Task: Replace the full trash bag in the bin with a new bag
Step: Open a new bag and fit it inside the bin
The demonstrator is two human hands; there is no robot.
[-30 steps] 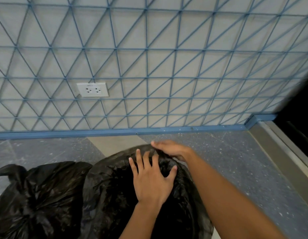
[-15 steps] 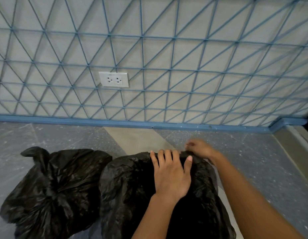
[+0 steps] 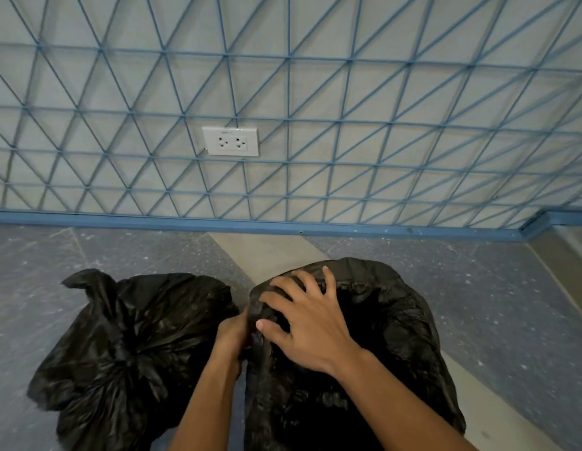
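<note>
Left hand [image 3: 232, 333]: grip pinched on the new bag [image 3: 397, 320] edge
Right hand [image 3: 307, 323]: fingers spread, laid flat on the bag
Full bag [image 3: 130, 346]: set on the floor [image 3: 511, 304], just beside

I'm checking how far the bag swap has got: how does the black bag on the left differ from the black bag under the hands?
The left bag lies on the floor, gathered shut with a twisted tail, and nobody touches it. The right bag is spread open over what seems to be the bin, hidden beneath it; the left hand pinches its edge and the right hand presses on it. Both are crinkled black plastic.
</note>
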